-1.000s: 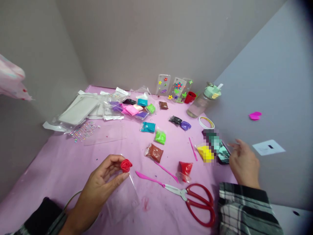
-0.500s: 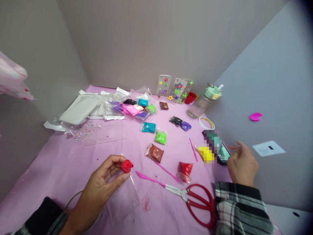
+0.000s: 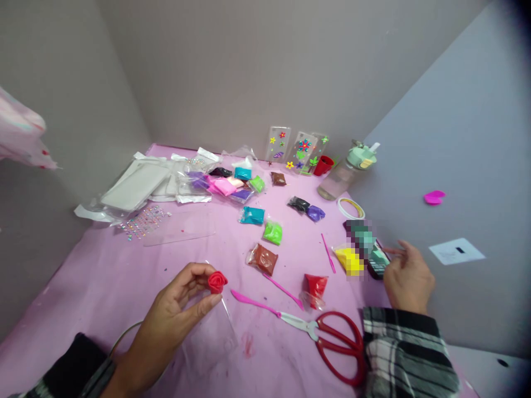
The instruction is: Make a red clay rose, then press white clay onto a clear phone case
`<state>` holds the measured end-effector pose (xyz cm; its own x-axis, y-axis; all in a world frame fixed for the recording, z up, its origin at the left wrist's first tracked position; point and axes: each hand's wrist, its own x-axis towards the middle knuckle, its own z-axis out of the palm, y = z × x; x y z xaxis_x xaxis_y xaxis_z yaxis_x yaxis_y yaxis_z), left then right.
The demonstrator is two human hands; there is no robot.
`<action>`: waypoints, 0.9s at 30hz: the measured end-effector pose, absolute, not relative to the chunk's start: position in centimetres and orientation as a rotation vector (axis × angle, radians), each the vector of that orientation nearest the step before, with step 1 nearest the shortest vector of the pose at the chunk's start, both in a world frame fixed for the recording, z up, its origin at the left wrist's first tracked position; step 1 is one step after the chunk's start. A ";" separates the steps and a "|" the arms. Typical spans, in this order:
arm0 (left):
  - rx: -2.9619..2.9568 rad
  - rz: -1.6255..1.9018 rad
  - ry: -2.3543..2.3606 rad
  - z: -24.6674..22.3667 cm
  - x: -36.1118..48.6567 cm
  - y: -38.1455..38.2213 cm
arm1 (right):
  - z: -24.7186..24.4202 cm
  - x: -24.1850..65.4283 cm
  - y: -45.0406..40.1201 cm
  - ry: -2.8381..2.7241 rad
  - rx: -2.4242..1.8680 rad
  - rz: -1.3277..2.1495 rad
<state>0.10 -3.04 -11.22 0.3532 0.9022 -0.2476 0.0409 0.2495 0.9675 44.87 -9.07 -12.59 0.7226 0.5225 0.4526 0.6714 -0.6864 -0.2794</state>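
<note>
My left hand (image 3: 176,304) pinches a small red clay rose (image 3: 216,282) between thumb and fingers, a little above the table. A clear phone case (image 3: 224,326) lies partly hidden beneath that hand. At the right, my right hand (image 3: 409,276) holds nothing. Its index finger reaches out to the edge of a phone (image 3: 378,262), and the other fingers are loosely bent. Whether the fingertip touches the screen I cannot tell. Beside the phone lies a yellow clay packet (image 3: 349,261), partly blurred out.
Red-handled scissors (image 3: 340,345) and a pink modelling knife (image 3: 253,301) lie in front. Several clay packets, such as the brown one (image 3: 263,258) and the red one (image 3: 316,288), are spread mid-table. A bottle (image 3: 344,171), decorated cases (image 3: 304,149) and packaged cases (image 3: 135,185) stand or lie behind.
My right hand has moved slightly left, its index finger now closer to the phone screen. The red rose in my left hand has shifted and turned only a little.
</note>
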 end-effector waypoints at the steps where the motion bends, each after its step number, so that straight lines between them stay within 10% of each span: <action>1: 1.165 0.761 1.049 -11.2 0.1 -3.1 | -12.6 44.9 -9.1 -0.916 -2.499 -0.470; 27: 1.173 0.747 1.045 -11.0 0.1 -3.2 | -12.9 44.8 -9.0 -0.947 -2.458 -0.495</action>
<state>0.07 -3.17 -11.03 0.3632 0.8965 -0.2536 0.0494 0.2533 0.9661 44.76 -9.04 -12.90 0.6989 0.5320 0.4781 0.6963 -0.6589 -0.2846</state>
